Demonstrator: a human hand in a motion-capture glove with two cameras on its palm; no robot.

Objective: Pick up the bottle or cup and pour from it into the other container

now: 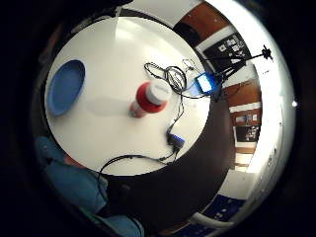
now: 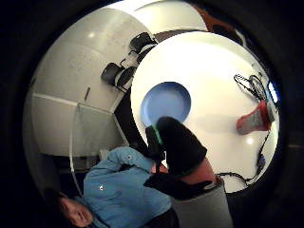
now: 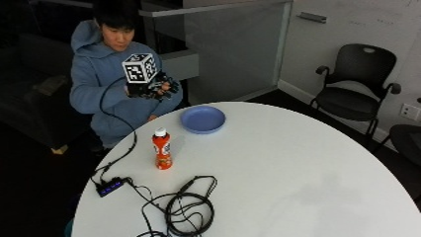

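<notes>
Outside view first: I see the round white table (image 3: 296,168), then the blue bowl (image 3: 203,119) near its far edge, then the orange bottle (image 3: 162,149) with a white cap standing upright, apart from the bowl. My gloved right hand (image 3: 152,88) hovers raised above the table's edge, fingers relaxed, holding nothing.

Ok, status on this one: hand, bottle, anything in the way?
Hand raised off the table, open, empty. Bottle upright, capped, untouched. Bowl beside it. Cables nearby, not blocking.
</notes>
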